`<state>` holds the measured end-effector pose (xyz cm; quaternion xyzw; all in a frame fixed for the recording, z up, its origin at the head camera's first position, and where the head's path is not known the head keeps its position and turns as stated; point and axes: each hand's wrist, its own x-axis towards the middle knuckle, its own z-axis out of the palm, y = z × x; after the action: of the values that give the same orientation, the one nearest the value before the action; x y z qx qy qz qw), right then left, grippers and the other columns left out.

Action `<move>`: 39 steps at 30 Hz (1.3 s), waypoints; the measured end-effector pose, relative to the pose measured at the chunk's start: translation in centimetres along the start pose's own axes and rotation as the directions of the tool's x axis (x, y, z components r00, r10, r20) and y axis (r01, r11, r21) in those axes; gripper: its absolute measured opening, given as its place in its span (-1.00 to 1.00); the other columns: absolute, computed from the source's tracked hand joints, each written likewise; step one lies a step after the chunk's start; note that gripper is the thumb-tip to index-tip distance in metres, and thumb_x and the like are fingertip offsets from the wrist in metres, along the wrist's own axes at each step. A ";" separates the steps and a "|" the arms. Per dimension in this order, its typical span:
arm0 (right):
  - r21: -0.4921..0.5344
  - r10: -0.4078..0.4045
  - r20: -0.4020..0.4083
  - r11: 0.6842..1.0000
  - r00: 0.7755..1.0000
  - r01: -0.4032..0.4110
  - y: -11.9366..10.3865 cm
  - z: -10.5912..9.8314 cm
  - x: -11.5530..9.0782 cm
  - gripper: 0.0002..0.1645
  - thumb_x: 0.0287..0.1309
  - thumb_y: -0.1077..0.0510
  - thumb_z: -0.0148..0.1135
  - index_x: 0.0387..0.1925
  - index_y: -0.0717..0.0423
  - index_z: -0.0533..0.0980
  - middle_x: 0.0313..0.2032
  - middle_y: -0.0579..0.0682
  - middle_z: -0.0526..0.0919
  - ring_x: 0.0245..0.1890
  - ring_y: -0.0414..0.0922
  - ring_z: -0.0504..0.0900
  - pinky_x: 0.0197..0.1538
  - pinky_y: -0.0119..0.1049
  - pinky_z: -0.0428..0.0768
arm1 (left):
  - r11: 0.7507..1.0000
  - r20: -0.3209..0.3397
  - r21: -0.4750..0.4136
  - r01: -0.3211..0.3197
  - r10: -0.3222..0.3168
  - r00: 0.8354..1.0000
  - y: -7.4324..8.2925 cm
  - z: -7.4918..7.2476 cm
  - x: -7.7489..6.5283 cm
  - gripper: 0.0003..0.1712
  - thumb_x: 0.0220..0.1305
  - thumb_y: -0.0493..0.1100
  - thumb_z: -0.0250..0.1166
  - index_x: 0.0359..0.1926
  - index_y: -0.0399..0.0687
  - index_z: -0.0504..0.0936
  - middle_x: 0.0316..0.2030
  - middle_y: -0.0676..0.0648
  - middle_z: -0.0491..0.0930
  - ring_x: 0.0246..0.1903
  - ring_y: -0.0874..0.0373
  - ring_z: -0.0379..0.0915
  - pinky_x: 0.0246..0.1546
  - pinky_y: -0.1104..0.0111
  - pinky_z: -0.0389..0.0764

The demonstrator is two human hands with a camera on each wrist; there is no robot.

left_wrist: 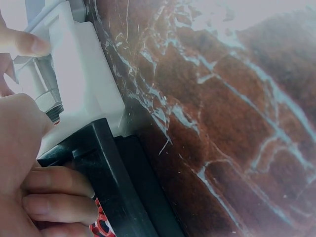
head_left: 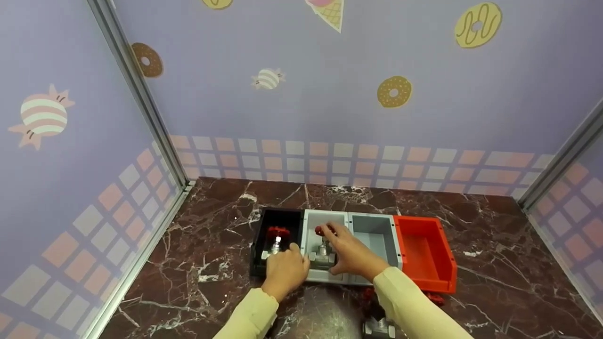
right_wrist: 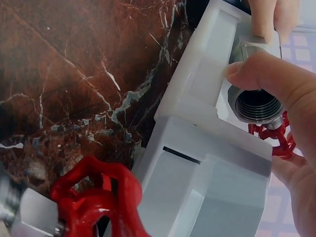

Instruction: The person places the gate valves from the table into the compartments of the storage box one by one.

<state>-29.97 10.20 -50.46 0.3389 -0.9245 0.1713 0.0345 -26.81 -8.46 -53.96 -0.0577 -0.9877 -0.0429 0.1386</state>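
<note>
A metal valve (head_left: 322, 259) with a red handwheel stands in the white bin (head_left: 326, 216). My right hand (head_left: 351, 252) grips it, with the thumb on the threaded body (right_wrist: 259, 106) and the fingers by the red handwheel (right_wrist: 276, 136). My left hand (head_left: 287, 268) lies across the wall between the black bin (head_left: 282, 214) and the white one. Its curled fingers (left_wrist: 59, 182) reach over the black bin's edge, and part of the hand touches the valve's near end. What those fingers hold is hidden. Another valve (head_left: 273, 249) with a red handwheel lies in the black bin.
A grey bin (head_left: 372, 223) and a red bin (head_left: 419, 223) continue the row to the right. Before the row, another valve (head_left: 377, 327) lies on the marble-patterned table (head_left: 212, 226). One more red handwheel (head_left: 433, 297) shows by the red bin. Patterned walls enclose the table.
</note>
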 end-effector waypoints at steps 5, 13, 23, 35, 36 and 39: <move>-0.007 -0.015 -0.016 1.000 1.000 0.014 0.2 -0.2 0.2 0.36 -0.59 0.08 0.55 0.36 0.14 0.04 0.28 0.30 0.14 0.26 0.19 0.22 0.14 -0.07 0.42 | 1.000 0.003 -0.003 0.003 -0.003 1.000 0.0 -0.1 0.1 -0.62 0.19 0.14 0.04 -0.43 -0.10 0.40 -0.68 -0.11 0.51 -0.73 -0.04 0.43 -0.72 0.14 0.33; -0.009 -0.026 -0.018 1.000 1.000 0.025 0.3 -0.2 0.6 0.34 -0.60 0.09 0.56 0.34 0.17 0.07 0.27 0.31 0.15 0.25 0.20 0.23 0.13 -0.06 0.42 | 1.000 0.025 -0.009 0.016 -0.016 1.000 0.0 -0.2 0.2 -0.61 0.20 0.14 0.02 -0.40 -0.11 0.41 -0.67 -0.11 0.52 -0.71 -0.05 0.43 -0.70 0.13 0.32; -0.031 -0.043 -0.013 0.999 0.999 0.043 0.4 0.1 1.2 0.26 -0.62 0.09 0.55 0.29 0.18 0.16 0.21 0.26 0.24 0.20 0.14 0.29 0.17 -0.06 0.38 | 1.000 -0.010 -0.003 0.001 -0.001 1.000 0.0 -0.1 0.0 -0.64 0.16 0.12 0.06 -0.44 -0.10 0.40 -0.68 -0.12 0.52 -0.72 -0.05 0.44 -0.72 0.13 0.33; -0.036 -0.033 0.020 0.999 0.999 0.034 0.2 0.2 1.4 0.26 -0.61 0.14 0.53 0.30 0.17 0.14 0.24 0.29 0.22 0.25 0.17 0.24 0.19 -0.04 0.36 | 1.000 -0.017 0.001 0.003 -0.003 1.000 0.1 0.1 0.0 -0.65 0.15 0.11 0.07 -0.44 -0.09 0.40 -0.68 -0.11 0.53 -0.72 -0.05 0.44 -0.72 0.13 0.32; -0.037 -0.031 0.024 0.999 0.999 0.032 0.2 0.3 1.4 0.27 -0.60 0.14 0.53 0.31 0.17 0.14 0.25 0.29 0.21 0.25 0.18 0.23 0.19 -0.04 0.36 | 1.000 -0.018 0.002 0.003 -0.003 1.000 0.1 0.1 0.0 -0.65 0.15 0.11 0.07 -0.44 -0.10 0.40 -0.67 -0.12 0.53 -0.71 -0.05 0.45 -0.72 0.14 0.32; -0.049 -0.033 0.030 0.998 0.999 0.034 0.1 0.4 1.4 0.27 -0.59 0.16 0.53 0.32 0.16 0.12 0.25 0.29 0.21 0.25 0.19 0.24 0.17 -0.03 0.38 | 1.000 -0.018 0.005 0.005 -0.005 1.000 0.1 0.0 0.0 -0.65 0.16 0.11 0.06 -0.42 -0.10 0.41 -0.67 -0.12 0.54 -0.71 -0.06 0.45 -0.73 0.14 0.31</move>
<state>-31.11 9.33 -50.60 0.3558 -0.9230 0.1427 0.0322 -26.79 -8.37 -53.98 -0.0543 -0.9867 -0.0411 0.1476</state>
